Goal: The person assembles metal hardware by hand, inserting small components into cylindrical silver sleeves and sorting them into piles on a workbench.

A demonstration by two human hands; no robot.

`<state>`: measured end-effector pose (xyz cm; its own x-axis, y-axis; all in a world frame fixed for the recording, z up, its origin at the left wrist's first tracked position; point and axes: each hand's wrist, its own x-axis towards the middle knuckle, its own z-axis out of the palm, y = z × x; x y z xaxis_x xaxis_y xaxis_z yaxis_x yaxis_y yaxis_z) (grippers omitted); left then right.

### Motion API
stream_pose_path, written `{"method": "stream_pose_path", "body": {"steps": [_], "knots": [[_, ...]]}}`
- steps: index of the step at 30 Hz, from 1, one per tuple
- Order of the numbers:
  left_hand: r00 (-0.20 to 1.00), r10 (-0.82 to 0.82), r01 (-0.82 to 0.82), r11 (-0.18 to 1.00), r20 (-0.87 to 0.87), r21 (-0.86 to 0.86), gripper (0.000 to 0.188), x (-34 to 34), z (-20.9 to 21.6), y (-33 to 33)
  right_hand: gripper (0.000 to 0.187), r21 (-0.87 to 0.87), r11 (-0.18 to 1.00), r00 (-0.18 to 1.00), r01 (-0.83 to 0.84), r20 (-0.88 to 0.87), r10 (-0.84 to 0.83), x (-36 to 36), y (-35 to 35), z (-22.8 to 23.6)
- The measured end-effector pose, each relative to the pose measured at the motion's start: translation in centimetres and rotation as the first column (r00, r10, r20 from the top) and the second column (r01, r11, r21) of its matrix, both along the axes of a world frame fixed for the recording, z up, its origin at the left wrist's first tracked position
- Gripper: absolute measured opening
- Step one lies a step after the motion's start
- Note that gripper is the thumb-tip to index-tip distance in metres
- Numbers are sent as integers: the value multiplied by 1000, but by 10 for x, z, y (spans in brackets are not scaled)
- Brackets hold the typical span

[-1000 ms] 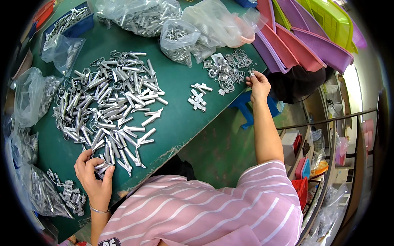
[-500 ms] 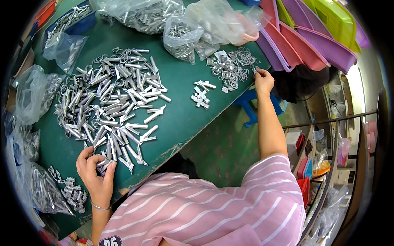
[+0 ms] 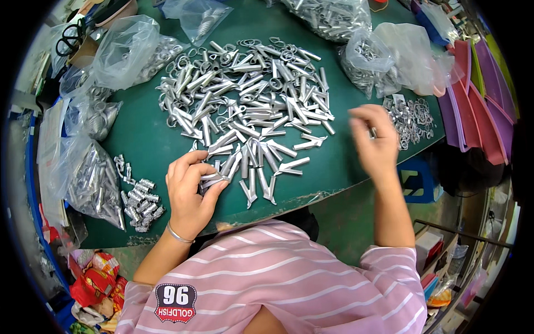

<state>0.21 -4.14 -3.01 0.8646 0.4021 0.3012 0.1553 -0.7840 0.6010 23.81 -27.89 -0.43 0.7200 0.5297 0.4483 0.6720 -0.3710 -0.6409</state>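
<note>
My left hand [image 3: 193,185] is at the near left edge of a large heap of silver metal tubes and rings [image 3: 250,106] on the green table. Its thumb and fingers close on a short metal tube [image 3: 213,179], partly covered by the fingers. To the right of the heap, my right hand [image 3: 377,139] hovers over the table, smeared by motion, with its fingers curled in. Something small and shiny seems to be between them, too blurred to name. Just beyond it lies a pile of small silver metal fittings [image 3: 411,119], partly hidden by that hand.
Ribbed metal pieces [image 3: 143,207] lie left of my left hand, beside a clear bag of metal parts [image 3: 95,181]. More filled bags [image 3: 364,61] stand along the back. Coloured plastic trays [image 3: 478,106] lean at the right, near a blue stool [image 3: 417,181] below the table edge.
My right hand has come back leftward from the small-fittings pile toward the tube heap. The whole view has swung left. My left hand keeps its hold on the tube.
</note>
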Motion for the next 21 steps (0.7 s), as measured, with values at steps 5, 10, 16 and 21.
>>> {"method": "stream_pose_path", "body": {"steps": [5,10,16,21], "knots": [[997,48,-48,999,59,-2,26,2,14,-2,21,-248,968,990,-27,130,61,-27,62,-16],[972,-74,187,821,223,-539,17,-4,46,-15,13,-226,931,958,-285,-51,281,-21,63,-6],[615,-439,526,-391,655,-756,13,37,113,-81,11,-261,953,969,-157,144,199,15,108,-5],[589,-359,352,-693,724,-630,30,44,159,-128,18,-448,888,970,-101,155,189,19,137,-7]]}}
